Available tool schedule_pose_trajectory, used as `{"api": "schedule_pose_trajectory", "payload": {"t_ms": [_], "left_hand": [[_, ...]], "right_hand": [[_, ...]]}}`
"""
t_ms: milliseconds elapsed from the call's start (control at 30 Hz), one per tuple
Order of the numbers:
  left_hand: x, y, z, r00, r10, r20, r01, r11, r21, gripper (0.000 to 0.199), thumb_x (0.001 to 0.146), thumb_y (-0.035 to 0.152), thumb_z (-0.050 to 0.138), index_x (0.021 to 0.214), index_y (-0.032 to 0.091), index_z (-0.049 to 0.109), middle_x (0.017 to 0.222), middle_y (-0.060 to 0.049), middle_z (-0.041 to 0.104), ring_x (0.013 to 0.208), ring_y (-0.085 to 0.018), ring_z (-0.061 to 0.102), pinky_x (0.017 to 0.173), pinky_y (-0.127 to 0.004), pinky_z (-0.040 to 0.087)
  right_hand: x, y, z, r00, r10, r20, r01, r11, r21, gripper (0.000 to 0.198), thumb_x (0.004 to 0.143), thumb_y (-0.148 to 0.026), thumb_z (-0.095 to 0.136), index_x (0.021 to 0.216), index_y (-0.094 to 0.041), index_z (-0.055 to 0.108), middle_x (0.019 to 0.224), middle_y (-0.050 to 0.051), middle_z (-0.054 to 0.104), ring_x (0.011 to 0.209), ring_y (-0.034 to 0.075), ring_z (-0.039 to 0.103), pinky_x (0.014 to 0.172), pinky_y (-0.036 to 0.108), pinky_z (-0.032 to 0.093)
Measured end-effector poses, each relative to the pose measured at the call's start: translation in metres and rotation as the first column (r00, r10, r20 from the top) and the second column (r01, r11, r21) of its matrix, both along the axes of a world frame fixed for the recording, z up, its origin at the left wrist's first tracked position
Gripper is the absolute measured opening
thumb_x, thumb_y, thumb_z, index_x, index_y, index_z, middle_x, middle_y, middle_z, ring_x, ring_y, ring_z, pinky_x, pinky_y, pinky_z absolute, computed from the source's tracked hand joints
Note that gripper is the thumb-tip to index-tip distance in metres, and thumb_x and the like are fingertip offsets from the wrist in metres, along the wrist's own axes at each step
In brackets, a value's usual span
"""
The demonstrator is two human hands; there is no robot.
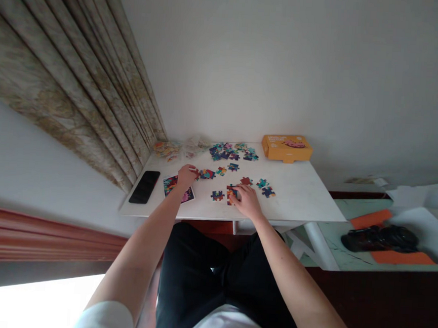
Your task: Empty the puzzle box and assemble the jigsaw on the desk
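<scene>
Head view, only one there is. Right hand (249,201) is the close one here: fingers bent over a small joined puzzle block (231,196), which sits under and just left of the fingertips, long axis running front to back. Can't tell if it's gripping or just resting. A single loose piece (217,196) lies just left of the block, a slim gap between, and the right hand's nearer to it. Left hand (186,176) reaches over the picture card (168,184), fingertips bunched at a reddish piece (196,173); can't tell if it's pinched. Table's (302,194) front edge is near the block; more room right, past the blue pieces (267,191).
</scene>
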State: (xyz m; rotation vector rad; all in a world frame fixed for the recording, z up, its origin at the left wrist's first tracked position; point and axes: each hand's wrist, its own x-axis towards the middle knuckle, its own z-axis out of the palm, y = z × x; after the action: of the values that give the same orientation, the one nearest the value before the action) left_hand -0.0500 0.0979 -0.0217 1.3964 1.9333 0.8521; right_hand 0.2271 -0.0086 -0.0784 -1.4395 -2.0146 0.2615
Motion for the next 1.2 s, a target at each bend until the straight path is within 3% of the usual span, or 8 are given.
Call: {"api": "schedule_pose_trajectory", "payload": {"t_ms": [167, 300, 467, 600, 733, 900, 1033, 1200], "left_hand": [[-0.007, -0.002, 0.009, 0.991, 0.115, 0.07, -0.118, 0.992, 0.037, 0.019, 0.077, 0.016, 0.068, 0.096, 0.015, 0.071, 0.087, -0.006, 0.078, 0.081, -0.018, 0.072, 0.067, -0.024, 0.053], [0.025, -0.036, 0.003, 0.923, -0.128, 0.362, 0.115, 0.992, 0.06, 0.012, 0.081, 0.026, 0.07, 0.089, 0.017, 0.072, 0.092, -0.005, 0.078, 0.084, -0.016, 0.071, 0.074, -0.024, 0.055], [0.087, -0.083, -0.022, 0.771, -0.256, 0.583, 0.324, 0.946, -0.012, 0.018, 0.087, 0.037, 0.069, 0.089, 0.019, 0.067, 0.081, -0.003, 0.073, 0.07, -0.016, 0.068, 0.07, -0.03, 0.059], [0.097, -0.085, -0.03, 0.801, -0.252, 0.543, 0.309, 0.951, -0.015, 0.007, 0.085, 0.023, 0.063, 0.08, 0.02, 0.065, 0.067, 0.0, 0.067, 0.06, -0.014, 0.063, 0.061, -0.026, 0.055], [0.07, -0.073, -0.026, 0.883, -0.281, 0.377, 0.328, 0.942, -0.066, 0.01, 0.081, 0.022, 0.065, 0.075, 0.019, 0.071, 0.065, 0.0, 0.067, 0.055, -0.012, 0.058, 0.053, -0.022, 0.046], [0.036, -0.065, -0.014, 0.894, -0.362, 0.265, 0.396, 0.914, -0.089, 0.008, 0.075, 0.024, 0.074, 0.08, 0.018, 0.077, 0.069, -0.001, 0.073, 0.056, -0.013, 0.06, 0.051, -0.022, 0.041], [0.038, -0.065, -0.011, 0.916, -0.267, 0.301, 0.313, 0.943, -0.116, 0.016, 0.075, 0.024, 0.079, 0.089, 0.017, 0.075, 0.071, -0.002, 0.075, 0.053, -0.013, 0.06, 0.049, -0.022, 0.043], [0.065, -0.077, -0.018, 0.915, -0.07, 0.397, 0.148, 0.974, -0.17, 0.02, 0.094, 0.034, 0.068, 0.083, 0.017, 0.068, 0.086, -0.01, 0.08, 0.07, -0.017, 0.074, 0.062, -0.025, 0.055]], "right_hand": [[0.0, 0.001, -0.001, 1.0, -0.005, 0.013, 0.005, 1.0, -0.009, 0.025, 0.098, -0.037, 0.062, 0.116, -0.023, 0.074, 0.123, 0.012, 0.073, 0.122, 0.031, 0.062, 0.106, 0.048, 0.046], [0.0, 0.002, -0.001, 1.0, -0.012, 0.012, 0.012, 1.0, -0.013, 0.025, 0.097, -0.036, 0.063, 0.116, -0.024, 0.075, 0.124, 0.012, 0.073, 0.122, 0.031, 0.063, 0.105, 0.048, 0.046], [0.0, 0.001, 0.002, 0.999, -0.01, 0.033, 0.011, 1.0, -0.009, 0.024, 0.098, -0.035, 0.063, 0.115, -0.023, 0.076, 0.123, 0.013, 0.073, 0.119, 0.031, 0.063, 0.102, 0.047, 0.048], [-0.001, 0.0, 0.002, 1.0, -0.01, 0.024, 0.01, 1.0, 0.003, 0.024, 0.1, -0.036, 0.061, 0.114, -0.022, 0.076, 0.121, 0.013, 0.074, 0.118, 0.031, 0.064, 0.102, 0.046, 0.048], [0.0, 0.0, 0.001, 1.0, -0.002, 0.005, 0.002, 1.0, -0.008, 0.025, 0.099, -0.036, 0.063, 0.117, -0.024, 0.075, 0.12, 0.013, 0.073, 0.119, 0.03, 0.063, 0.103, 0.047, 0.048], [0.001, 0.002, -0.001, 1.0, -0.008, 0.015, 0.008, 1.0, -0.006, 0.025, 0.097, -0.036, 0.064, 0.116, -0.024, 0.076, 0.121, 0.012, 0.073, 0.118, 0.03, 0.064, 0.102, 0.047, 0.048], [0.001, 0.001, -0.001, 1.0, -0.014, 0.027, 0.014, 1.0, 0.006, 0.026, 0.097, -0.035, 0.064, 0.117, -0.025, 0.076, 0.121, 0.012, 0.073, 0.118, 0.031, 0.063, 0.101, 0.046, 0.048], [0.0, 0.0, 0.0, 1.0, -0.014, 0.026, 0.014, 1.0, 0.008, 0.025, 0.098, -0.035, 0.064, 0.117, -0.024, 0.076, 0.121, 0.012, 0.073, 0.119, 0.03, 0.064, 0.101, 0.045, 0.048]]}}
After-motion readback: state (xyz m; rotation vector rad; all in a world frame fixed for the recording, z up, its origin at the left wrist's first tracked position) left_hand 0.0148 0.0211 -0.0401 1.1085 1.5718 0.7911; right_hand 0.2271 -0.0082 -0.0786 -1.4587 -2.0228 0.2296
